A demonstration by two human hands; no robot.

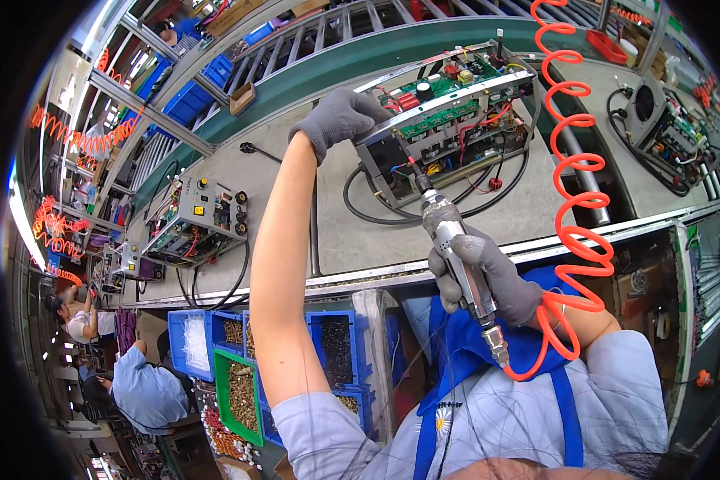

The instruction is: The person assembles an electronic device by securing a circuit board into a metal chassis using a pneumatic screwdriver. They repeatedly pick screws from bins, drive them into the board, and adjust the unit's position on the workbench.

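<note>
My right hand point(496, 276), in a grey glove, is wrapped round an air screwdriver point(466, 264) with a silver body. A red coiled air hose point(586, 204) runs from its rear end. Its bit points up at the near side of an open metal chassis point(448, 106) filled with green circuit boards; I cannot tell whether the tip touches. My left hand point(340, 122), also gloved in grey, grips the chassis at its left end, its fingertips partly hidden. A black power cable point(360, 210) loops on the bench beside the chassis.
More part-built units stand on the line, one at left point(200, 212) and one at right point(660, 120). A roller conveyor point(312, 40) runs behind. Blue bins point(188, 344) and a green bin point(230, 416) of small parts sit below left. Another person point(148, 392) sits at lower left.
</note>
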